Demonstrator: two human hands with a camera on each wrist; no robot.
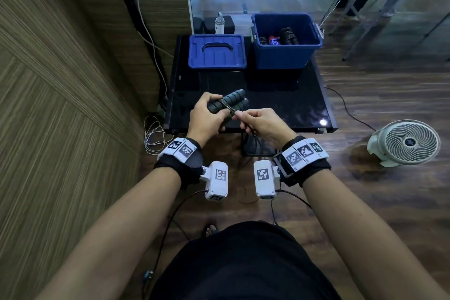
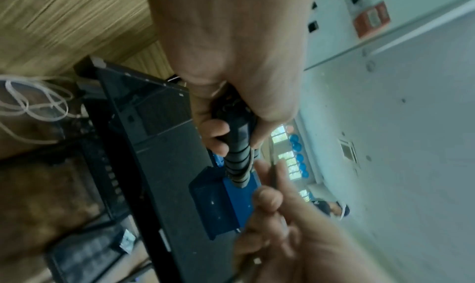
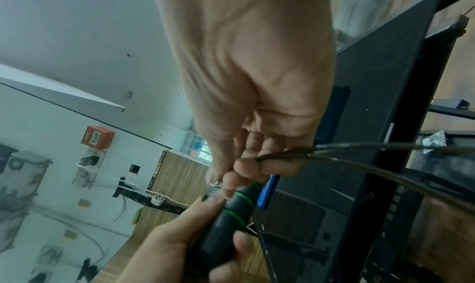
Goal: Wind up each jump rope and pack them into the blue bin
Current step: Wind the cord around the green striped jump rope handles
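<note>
My left hand [image 1: 210, 114] grips the two black ribbed handles [image 1: 230, 102] of a jump rope side by side above the near part of the black table [image 1: 280, 105]. The handles [image 3: 231, 210] carry thin green rings, and in the left wrist view the handles [image 2: 237, 161] stick out past my fingers. My right hand [image 1: 258, 122] pinches the thin black cord [image 3: 359, 157] right beside the handles, and the cord hangs down past the table edge. The blue bin [image 1: 287, 41] stands open at the table's far right with several wound ropes [image 1: 280, 38] inside.
The bin's blue lid [image 1: 216, 52] lies flat to the left of the bin. A white fan [image 1: 405, 142] stands on the wood floor at the right. White cables [image 1: 153, 134] lie by the wooden wall at the left. A spray bottle [image 1: 219, 23] stands behind the lid.
</note>
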